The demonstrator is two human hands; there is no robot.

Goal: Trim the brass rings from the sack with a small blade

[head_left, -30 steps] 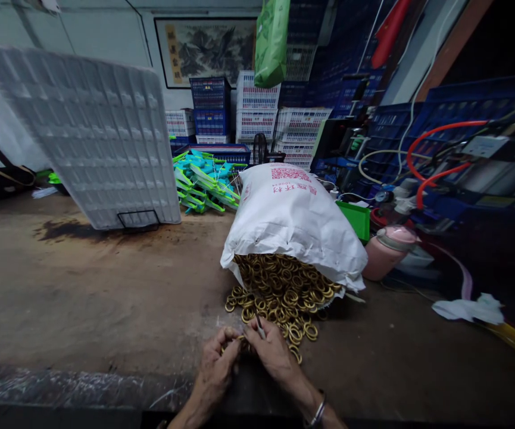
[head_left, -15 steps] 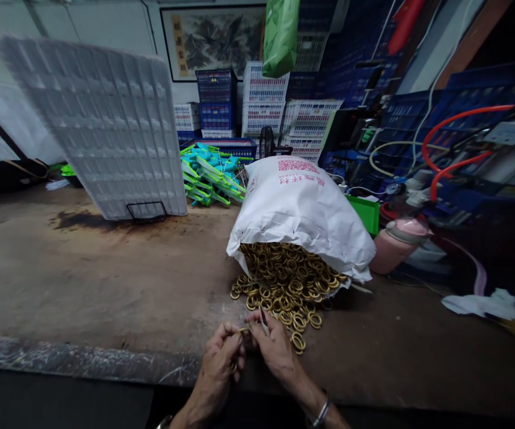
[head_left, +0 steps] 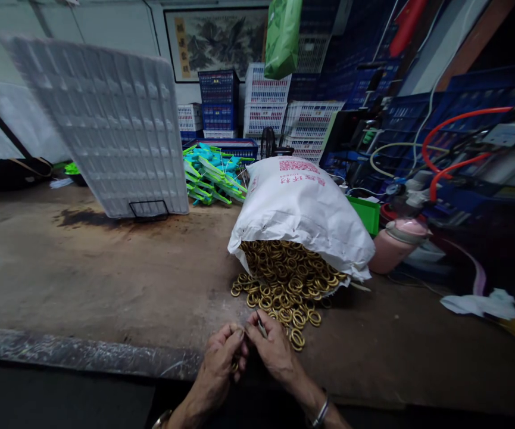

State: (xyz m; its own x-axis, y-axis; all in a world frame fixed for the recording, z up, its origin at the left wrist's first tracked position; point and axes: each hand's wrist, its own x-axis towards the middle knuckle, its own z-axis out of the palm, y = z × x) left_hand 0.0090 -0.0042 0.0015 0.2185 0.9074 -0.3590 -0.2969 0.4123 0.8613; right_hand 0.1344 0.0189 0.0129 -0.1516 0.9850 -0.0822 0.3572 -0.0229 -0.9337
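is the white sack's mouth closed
No, the white sack is open at its near end, and golden rings spread from it onto the table.

Rings (head_left: 284, 277): smooth, glossy metal. Sack (head_left: 302, 205): creased, plastic-looking. Tabletop (head_left: 150, 268): matt, worn.

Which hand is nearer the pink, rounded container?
Right. The right hand is nearside and left of the pink container; the left hand is farther left.

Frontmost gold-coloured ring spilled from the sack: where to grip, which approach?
Probably pinch the near rim of the frontmost gold-coloured ring, coming from the front right: that edge faces open tabletop, while other rings crowd behind it.
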